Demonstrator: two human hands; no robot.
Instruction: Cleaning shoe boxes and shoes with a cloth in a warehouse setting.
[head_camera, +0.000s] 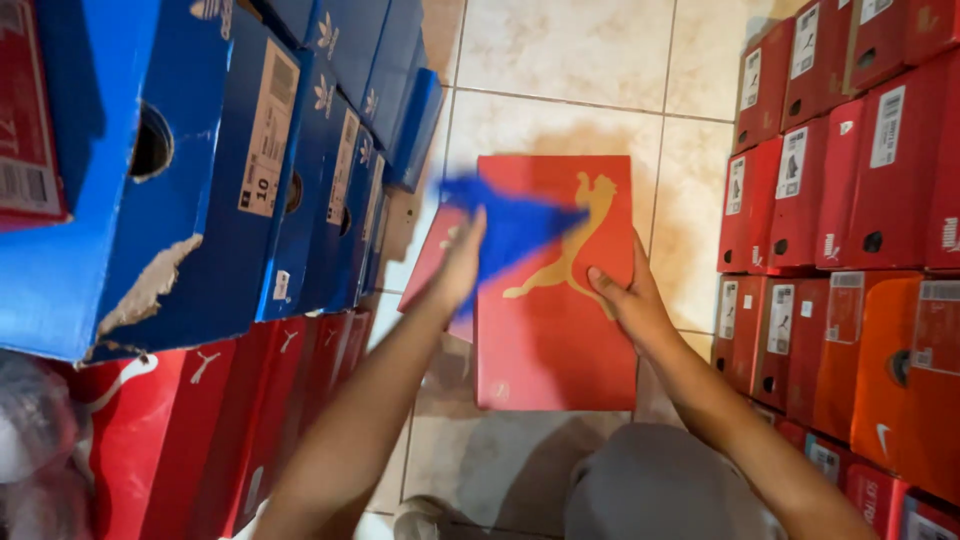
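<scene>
A red shoe box (540, 350) with a gold animal logo on its lid is held above the tiled floor in front of me. My right hand (625, 295) grips its right edge, thumb lying on the lid. My left hand (462, 262) holds a blue cloth (515, 232) against the lid's upper left part; the cloth is blurred by motion. A second red piece (432, 258), partly hidden, lies under the box's left side.
Blue shoe boxes (230, 170) are stacked at the left, with red ones (200, 430) beneath them. A wall of red and orange shoe boxes (850, 210) stands at the right. Beige floor tiles (560, 60) show between the stacks. My grey-clad knee (650, 490) is at the bottom.
</scene>
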